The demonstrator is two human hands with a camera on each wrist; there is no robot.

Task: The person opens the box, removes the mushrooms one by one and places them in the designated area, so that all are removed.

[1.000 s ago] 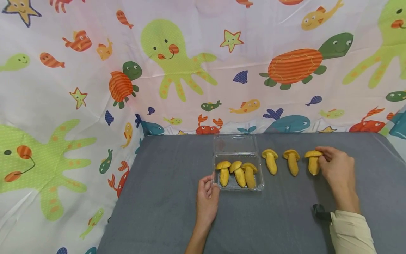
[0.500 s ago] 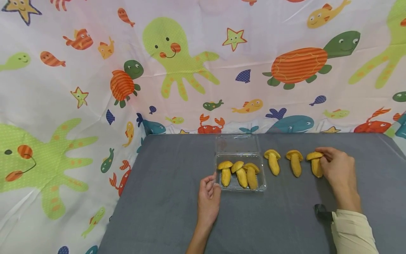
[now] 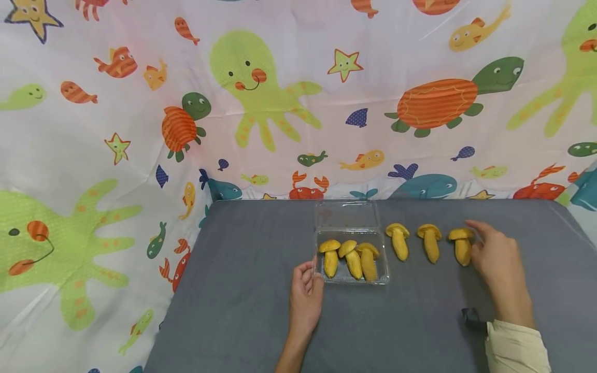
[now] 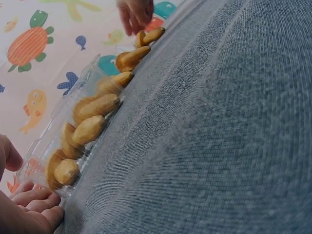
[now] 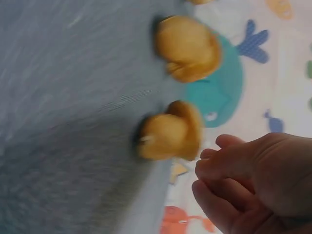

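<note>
A clear plastic clamshell box (image 3: 352,277) stands with its lid (image 3: 346,215) folded back. Three yellow mushrooms (image 3: 353,261) lie side by side inside it. My left hand (image 3: 305,298) holds the box by its left side, thumb in front and fingers at the wall. To the right of the box, three more mushrooms lie in a row: one near the box (image 3: 399,243), a middle one (image 3: 430,244) and a right one (image 3: 462,248). My right hand (image 3: 499,261) is beside the right mushroom, thumb and index finger spread, holding nothing. In the right wrist view a small gap separates that mushroom (image 5: 168,134) from the fingertips.
Grey cloth (image 3: 238,311) covers the table. A white curtain (image 3: 289,62) printed with sea animals hangs behind it and along the left. A dark strap piece (image 3: 473,318) sticks out from the right wrist, by the beige sleeve (image 3: 517,347).
My right thumb and index finger have let go of the right mushroom and spread apart slightly. The mushroom stays in the row. My left hand keeps its place on the box.
</note>
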